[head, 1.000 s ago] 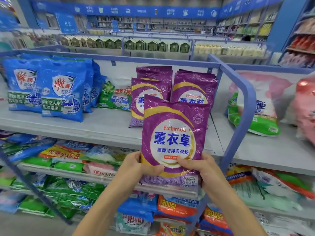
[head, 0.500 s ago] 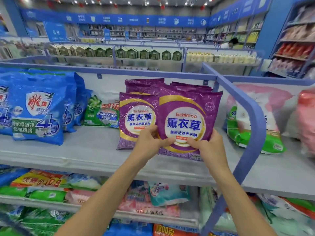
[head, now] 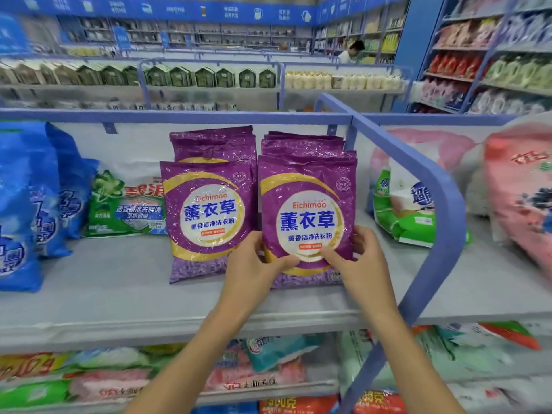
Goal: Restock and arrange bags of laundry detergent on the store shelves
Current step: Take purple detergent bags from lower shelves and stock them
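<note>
Purple detergent bag (head: 307, 216) is standing upright at the front of the right-hand stack on the grey shelf (head: 119, 294), and I've got both hands on its lower part. My left hand (head: 254, 267) grips the lower left side, with the thumb across the front and the fingers tucked behind the edge. My right hand (head: 358, 261) does the same on the other side, thumb on the front and fingers curled round the right edge. The bottom edge looks like it's down on the shelf, though my hands cover part of it.

More purple bags (head: 301, 144) stand right behind it with their tops poking up. Just to the left is a second purple stack (head: 206, 216) facing out the same way; can't tell if the two actually touch. Further left a green and white bag (head: 125, 204) leans back, then come the big blue bags (head: 27, 204). On the right a blue divider rail (head: 442, 204) curves down, with a pink bag (head: 519, 198) past it.
</note>
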`<act>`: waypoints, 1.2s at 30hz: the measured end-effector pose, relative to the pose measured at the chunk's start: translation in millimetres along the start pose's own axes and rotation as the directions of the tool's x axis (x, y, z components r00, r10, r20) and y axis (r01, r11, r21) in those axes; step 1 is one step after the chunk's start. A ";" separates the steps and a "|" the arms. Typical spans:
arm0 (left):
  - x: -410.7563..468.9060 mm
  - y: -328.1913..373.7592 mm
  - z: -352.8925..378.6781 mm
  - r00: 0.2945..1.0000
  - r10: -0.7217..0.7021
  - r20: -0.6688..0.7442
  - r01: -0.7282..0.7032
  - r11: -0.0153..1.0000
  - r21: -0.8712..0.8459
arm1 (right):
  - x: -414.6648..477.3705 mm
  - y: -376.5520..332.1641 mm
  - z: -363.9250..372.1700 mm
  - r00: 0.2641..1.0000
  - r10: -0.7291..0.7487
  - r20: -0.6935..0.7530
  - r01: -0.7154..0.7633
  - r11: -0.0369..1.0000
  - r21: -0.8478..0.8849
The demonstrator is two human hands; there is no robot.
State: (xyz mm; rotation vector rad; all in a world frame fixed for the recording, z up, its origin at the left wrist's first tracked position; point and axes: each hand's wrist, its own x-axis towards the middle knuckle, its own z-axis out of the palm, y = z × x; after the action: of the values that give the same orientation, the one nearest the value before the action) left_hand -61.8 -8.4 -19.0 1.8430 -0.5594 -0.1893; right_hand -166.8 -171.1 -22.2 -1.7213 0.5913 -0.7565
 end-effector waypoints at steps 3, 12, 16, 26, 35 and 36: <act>-4.6 -6.0 -5.6 0.998 -0.014 0.053 0.011 0.998 0.064 | -9.1 1.9 -4.5 0.999 0.018 0.048 -0.013 0.993 -0.115; -9.1 -8.0 5.1 0.999 0.039 -0.035 -0.036 0.996 0.086 | -7.6 2.7 -7.8 0.998 0.001 0.068 0.016 0.968 -0.250; -7.6 -6.2 8.7 0.999 0.006 -0.039 -0.003 0.997 0.081 | -6.5 6.3 -5.6 0.998 -0.014 0.058 0.028 0.971 -0.239; -16.3 -9.6 22.3 0.993 0.072 -0.092 -0.045 0.963 0.264 | -17.0 12.9 -6.2 0.998 -0.061 0.022 0.065 0.926 -0.373; -45.7 -3.3 16.4 0.976 0.207 -0.066 -0.150 0.862 0.485 | -33.0 14.3 -5.6 0.977 -0.211 0.010 0.190 0.856 -0.482; -52.3 -1.8 13.1 0.976 0.211 -0.056 -0.153 0.844 0.513 | -37.6 13.9 -5.3 0.969 -0.248 0.016 0.222 0.834 -0.505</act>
State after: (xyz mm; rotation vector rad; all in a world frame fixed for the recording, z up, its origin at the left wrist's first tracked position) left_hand -112.2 5.2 -32.6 2.2760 -0.7550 0.2123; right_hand -196.2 -151.3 -41.8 -2.2991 0.6579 -0.8708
